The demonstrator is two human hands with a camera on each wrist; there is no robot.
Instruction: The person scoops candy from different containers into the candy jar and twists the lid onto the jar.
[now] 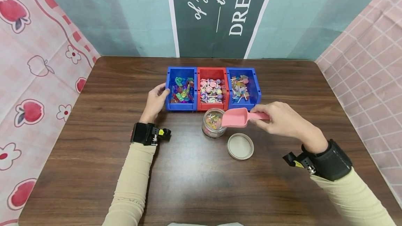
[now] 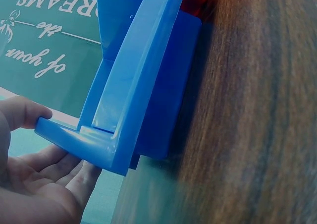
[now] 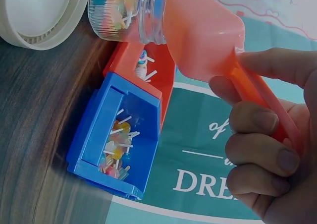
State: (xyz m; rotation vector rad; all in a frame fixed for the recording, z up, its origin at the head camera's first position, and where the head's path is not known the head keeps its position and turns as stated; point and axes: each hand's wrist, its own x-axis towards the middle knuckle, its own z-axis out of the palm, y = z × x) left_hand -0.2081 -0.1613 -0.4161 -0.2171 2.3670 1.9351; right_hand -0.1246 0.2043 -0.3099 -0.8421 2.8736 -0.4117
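In the head view my right hand (image 1: 279, 119) grips the handle of a pink scoop (image 1: 235, 118), its fingers curled round it in the right wrist view. The scoop's front edge is at the mouth of a glass jar (image 1: 211, 132) with small colourful pieces inside; its bowl looks bare. My left hand (image 1: 155, 102) pinches the side wall of the left blue bin (image 1: 181, 106), thumb at the rim and fingers outside. That bin holds shiny, translucent coloured pieces. A red bin (image 1: 213, 106) with lollipop-shaped pieces stands beside it, then another blue bin (image 1: 258, 95) with translucent lollipop-shaped pieces.
A round pale lid (image 1: 240, 146) lies on the brown wooden table (image 1: 188, 184), just right of and nearer than the jar. A teal cloth (image 1: 141, 16) with lettering rises behind the table, with patterned cloths (image 1: 41, 79) at the sides.
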